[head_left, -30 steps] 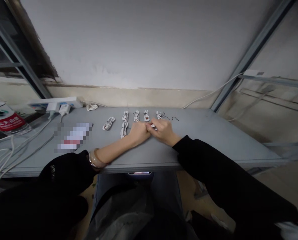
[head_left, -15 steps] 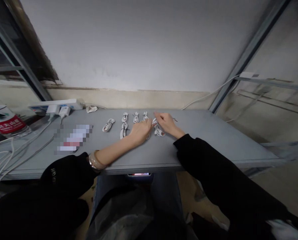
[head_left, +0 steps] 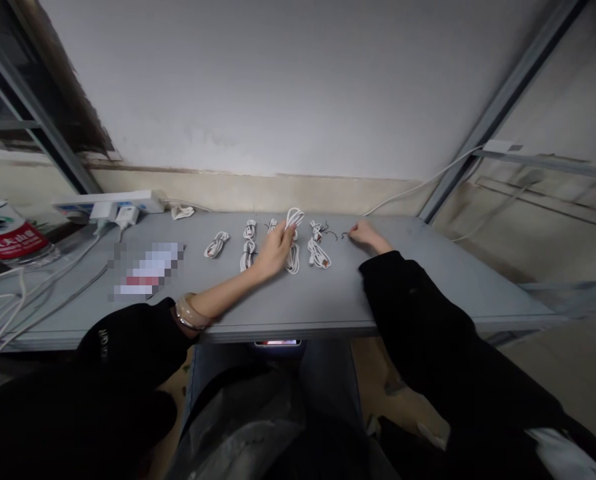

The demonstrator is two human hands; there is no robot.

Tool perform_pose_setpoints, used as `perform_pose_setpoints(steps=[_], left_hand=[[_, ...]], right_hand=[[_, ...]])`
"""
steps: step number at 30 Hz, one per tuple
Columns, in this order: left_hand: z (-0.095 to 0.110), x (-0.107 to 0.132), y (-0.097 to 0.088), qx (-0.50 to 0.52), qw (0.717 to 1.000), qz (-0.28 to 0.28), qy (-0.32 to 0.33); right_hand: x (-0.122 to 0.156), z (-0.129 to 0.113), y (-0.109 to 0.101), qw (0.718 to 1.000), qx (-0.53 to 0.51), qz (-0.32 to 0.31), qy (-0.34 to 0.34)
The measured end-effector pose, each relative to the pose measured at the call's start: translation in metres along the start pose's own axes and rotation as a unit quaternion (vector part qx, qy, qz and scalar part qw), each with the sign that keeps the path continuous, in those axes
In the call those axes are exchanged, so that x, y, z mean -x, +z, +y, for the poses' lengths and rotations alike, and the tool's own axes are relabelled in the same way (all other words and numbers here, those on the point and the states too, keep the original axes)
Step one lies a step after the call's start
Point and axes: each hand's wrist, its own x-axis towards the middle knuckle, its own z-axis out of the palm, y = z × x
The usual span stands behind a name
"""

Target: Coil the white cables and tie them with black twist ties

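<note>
Several coiled white cables lie in two rows on the grey table (head_left: 428, 287). My left hand (head_left: 274, 250) is closed on a coiled white cable (head_left: 293, 217) and holds its loop up off the table near the back row. Another coil (head_left: 293, 259) lies just right of that hand, and one more coil (head_left: 319, 254) beside it. My right hand (head_left: 365, 234) rests farther right with its fingers pinched at a small black twist tie (head_left: 345, 235). A second black tie (head_left: 332, 234) lies between it and the cables.
A white power strip (head_left: 123, 201) with plugged chargers sits at the back left, with white leads trailing off the left edge. A bottle with a red label (head_left: 5, 233) stands at far left. A blurred flat item (head_left: 145, 270) lies left of the cables.
My hands have parted. The left one lifted a coiled cable toward the back row, the right one left a tied coil on the table and moved right to the black ties.
</note>
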Motion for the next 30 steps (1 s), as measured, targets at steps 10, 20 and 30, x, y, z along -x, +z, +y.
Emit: perform_pose_setpoints(steps=[10,20,30], left_hand=[[-0.005,-0.004,0.006,0.132,0.988,0.022,-0.080],[-0.008,0.001,0.012,0.046,0.996,-0.066,-0.027],[-0.003,0.004,0.011,0.105,0.994,-0.038,0.013]], right_hand=[[0.012,-0.043,0.002,0.909,-0.343,0.190,-0.142],[0.080,-0.090,0.011,0.808,-0.475,0.210,-0.279],[0.108,-0.097,0.017,0.801,-0.350,0.298,-0.383]])
